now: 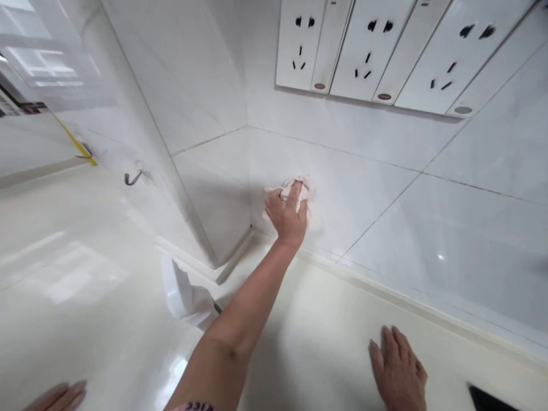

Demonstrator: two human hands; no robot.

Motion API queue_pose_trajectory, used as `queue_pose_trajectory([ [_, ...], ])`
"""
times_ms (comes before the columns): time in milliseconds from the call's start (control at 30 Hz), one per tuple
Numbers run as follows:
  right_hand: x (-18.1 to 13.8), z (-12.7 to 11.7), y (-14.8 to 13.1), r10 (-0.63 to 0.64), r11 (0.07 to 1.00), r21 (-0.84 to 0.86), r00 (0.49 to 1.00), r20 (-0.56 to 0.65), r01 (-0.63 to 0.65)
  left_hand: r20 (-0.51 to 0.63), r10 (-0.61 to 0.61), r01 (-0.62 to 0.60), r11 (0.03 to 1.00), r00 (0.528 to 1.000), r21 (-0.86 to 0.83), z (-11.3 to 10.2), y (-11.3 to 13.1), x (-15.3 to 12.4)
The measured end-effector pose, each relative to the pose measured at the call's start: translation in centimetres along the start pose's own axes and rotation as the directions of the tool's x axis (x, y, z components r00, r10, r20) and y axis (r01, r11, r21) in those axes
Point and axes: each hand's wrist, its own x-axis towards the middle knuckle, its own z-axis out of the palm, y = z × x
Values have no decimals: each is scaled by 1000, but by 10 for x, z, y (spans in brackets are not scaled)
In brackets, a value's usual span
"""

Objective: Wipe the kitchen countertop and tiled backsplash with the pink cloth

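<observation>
Crumpled white cloth (295,194) is held in the left hand (285,217), the grip closed around it, and is pressed against white wall tile (355,211) near the corner, below socket panels (368,51). The right hand (398,368) is laid flat on the cream tabletop (325,354), its grip spread wide and empty.

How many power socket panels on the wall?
3: left panel, middle panel, right panel, in a row on the tiled wall; more may lie out of frame.

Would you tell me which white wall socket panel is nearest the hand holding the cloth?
The leftmost white socket panel is nearest: it sits almost straight above the left hand pressing the crumpled pale cloth, while the other two panels lie farther right.
</observation>
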Motion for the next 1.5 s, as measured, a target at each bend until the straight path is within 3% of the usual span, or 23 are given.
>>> queue_pose_trajectory([
  [100,0,1,0,5,1000,-13,1000,11,-5,103,31,-36,998,994,44,16,-6,-41],
  [233,0,2,2,9,1000,-24,1000,5,-9,306,118,-121,993,945,-10,21,-19,-100],
  [300,0,1,1,8,1000,-21,1000,0,-8,330,134,-133,991,934,-27,16,-22,-101],
  [500,1,-1,0,4,1000,-22,1000,14,-4,276,83,-94,995,958,28,7,-10,-62],
  [733,0,2,2,16,1000,-19,1000,21,-16,464,109,-131,991,879,16,1,-21,-104],
  [800,1,2,2,12,1000,-13,999,29,-12,421,94,-92,995,902,-25,-3,-22,-98],
  [900,1,0,0,13,1000,-14,1000,28,-13,136,18,-5,995,990,-95,-6,-19,-48],
  [967,1,-1,-2,16,1000,-25,1000,19,-16,-111,-71,55,989,991,-139,-5,-14,-3],
  [1033,1,-1,-3,10,999,-35,1000,9,-10,-238,-127,91,983,963,-159,-1,-5,31],
  [1133,0,-1,-3,-5,999,-49,1000,2,5,-210,-99,75,990,973,-117,13,17,30],
  [1233,0,0,-2,-13,998,-62,1000,5,13,2,39,-38,998,999,-57,35,43,-37],
  [1300,0,0,-1,-16,998,-68,1000,7,16,241,151,-139,988,959,-65,48,59,-97],
  [1400,0,-1,-1,-15,997,-79,1000,5,15,574,291,-277,954,765,-115,58,76,-168],
  [1467,0,-1,-1,-17,997,-79,1000,0,17,677,384,-357,915,628,-188,57,78,-188],
  [1500,0,-1,-2,-20,997,-77,1000,-5,20,696,411,-369,903,589,-221,54,75,-190],
])
